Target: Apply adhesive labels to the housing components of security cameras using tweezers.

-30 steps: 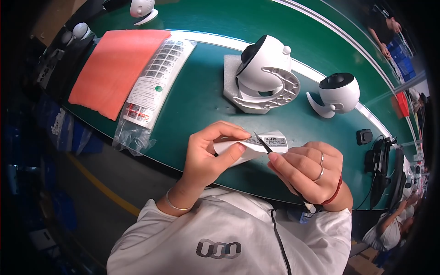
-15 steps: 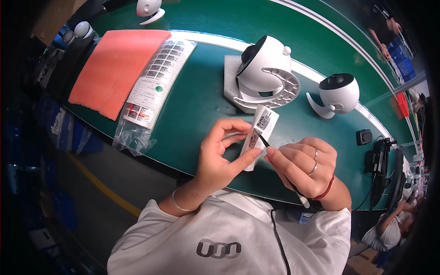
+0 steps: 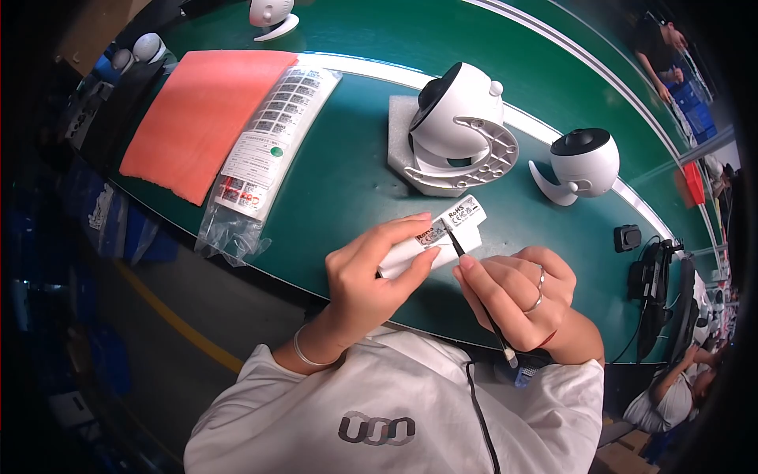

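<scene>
White and stiff, a small label-bearing block [image 3: 433,241] sits pinched in the left hand [image 3: 367,276], thumb over its stickers. The right hand [image 3: 517,296], closed on black tweezers [image 3: 474,288], sets their tip on a sticker. Likely light and slippery; grip its long edges. Beyond: dome camera [image 3: 458,118] on foam.

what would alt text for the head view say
Seen from above, the left hand holds a small white label strip while the right hand touches thin black tweezers to it, over a green table with two white dome cameras.
</scene>
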Available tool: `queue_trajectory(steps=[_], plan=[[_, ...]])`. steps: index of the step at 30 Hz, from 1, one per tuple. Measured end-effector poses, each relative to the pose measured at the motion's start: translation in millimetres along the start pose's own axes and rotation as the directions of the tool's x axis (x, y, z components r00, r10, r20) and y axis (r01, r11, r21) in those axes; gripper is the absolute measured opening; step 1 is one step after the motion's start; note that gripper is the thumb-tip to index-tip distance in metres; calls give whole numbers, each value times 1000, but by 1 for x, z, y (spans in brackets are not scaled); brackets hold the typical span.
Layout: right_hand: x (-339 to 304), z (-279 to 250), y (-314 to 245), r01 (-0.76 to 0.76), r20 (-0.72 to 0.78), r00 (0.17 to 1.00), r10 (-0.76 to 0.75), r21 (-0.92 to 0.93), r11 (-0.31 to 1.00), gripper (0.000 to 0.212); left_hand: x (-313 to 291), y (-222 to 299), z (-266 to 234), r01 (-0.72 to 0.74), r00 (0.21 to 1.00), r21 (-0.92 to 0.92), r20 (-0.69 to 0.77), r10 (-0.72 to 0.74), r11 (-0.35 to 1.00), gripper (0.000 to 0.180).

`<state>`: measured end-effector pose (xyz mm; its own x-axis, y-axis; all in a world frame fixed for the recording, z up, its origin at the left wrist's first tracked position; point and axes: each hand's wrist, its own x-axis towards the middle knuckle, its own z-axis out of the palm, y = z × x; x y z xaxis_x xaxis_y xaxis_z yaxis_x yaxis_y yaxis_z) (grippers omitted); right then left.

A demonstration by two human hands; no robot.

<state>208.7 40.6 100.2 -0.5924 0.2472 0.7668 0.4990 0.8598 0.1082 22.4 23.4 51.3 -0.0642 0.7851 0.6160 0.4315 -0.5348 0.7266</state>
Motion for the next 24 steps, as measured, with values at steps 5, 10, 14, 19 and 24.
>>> queue_trajectory(steps=[5, 10, 14, 19, 24], plan=[[1, -3, -2, 43, -4, 999, -43, -26, 999, 13, 1, -1, 0, 7, 1000, -146, -16, -9, 989, 35], [1, -3, -3, 33, -19, 999, -34, -16, 999, 14, 3, -4, 2, -3, 1000, -148, -28, -1, 989, 30], [10, -17, 2, -96, 89, 992, 86, 119, 988, 26, 2, -11, -6, -38, 999, -107, 29, 41, 994, 21], [20, -42, 12, -352, 180, 934, 309, 313, 882, 29, 4, -12, -11, 70, 994, -179, 92, -54, 981, 15], [17, -35, 13, -295, 198, 950, 240, 325, 898, 26, 6, -7, -12, 199, 971, -328, 191, -141, 924, 17]])
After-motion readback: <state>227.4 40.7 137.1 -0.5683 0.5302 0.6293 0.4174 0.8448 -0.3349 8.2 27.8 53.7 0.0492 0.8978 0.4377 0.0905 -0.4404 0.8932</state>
